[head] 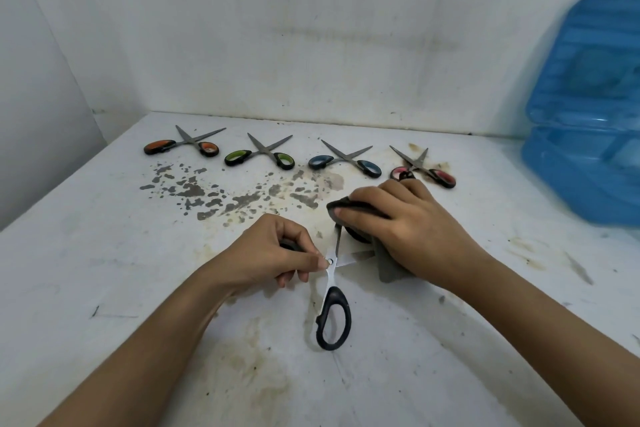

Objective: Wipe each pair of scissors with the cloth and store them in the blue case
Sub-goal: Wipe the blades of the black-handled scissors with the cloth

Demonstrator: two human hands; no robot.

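Note:
Black-handled scissors [333, 317] lie open at the table's middle. My left hand [277, 251] grips them at the pivot and one handle. My right hand [405, 224] presses a grey cloth [389, 269] over their blades, which are mostly hidden. Further back, in a row, lie several open scissors: orange-handled [181, 146], green-handled [259, 156], blue-handled [344, 161] and pink-handled [424, 172]. The blue case [585, 107] stands open at the right, its lid upright against the wall.
The white table [104, 253] is stained, with dark flaked patches [221, 196] behind my hands. White walls close the back and left sides. The pink-handled scissors lie just beyond my right hand.

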